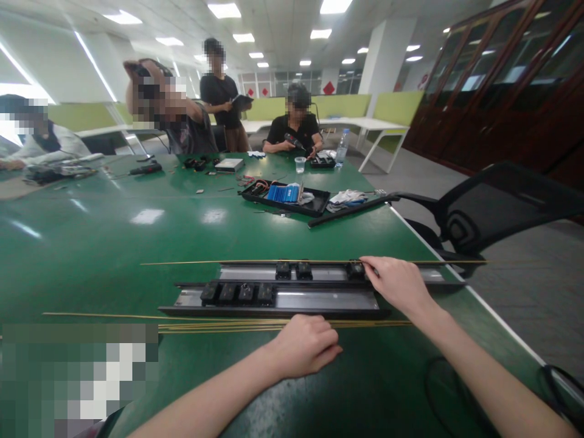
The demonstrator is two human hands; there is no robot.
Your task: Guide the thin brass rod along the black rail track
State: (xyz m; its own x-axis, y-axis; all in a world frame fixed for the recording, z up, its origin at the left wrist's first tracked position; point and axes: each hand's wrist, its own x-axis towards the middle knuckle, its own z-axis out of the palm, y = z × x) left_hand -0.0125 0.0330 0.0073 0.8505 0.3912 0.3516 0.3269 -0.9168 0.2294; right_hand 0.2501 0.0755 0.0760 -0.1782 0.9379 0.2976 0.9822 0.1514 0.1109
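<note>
My right hand (395, 280) is closed in a pinch on a long thin brass-coloured rod (205, 262). The fingertips sit beside a black block (354, 269) in the farther rail (326, 274), and the rod runs along that rail's far edge. Two more black blocks (293, 270) sit in this rail. In front lies a nearer dark-edged metal rail (328, 300), with several black blocks (237, 294) grouped at its left. On the tabletop rests my left hand (308, 347), its fingers curled and nothing visible in them. Several loose rods (205, 327) pass just beyond its knuckles.
Across the green table (137, 243) are a black tray (285, 198) with a blue item, gloves (347, 199), a dark bar (351, 211), a cup (300, 164) and a bottle (342, 149). An office chair (483, 213) stands right. Several people are around the far side, one holding a power driver (294, 141).
</note>
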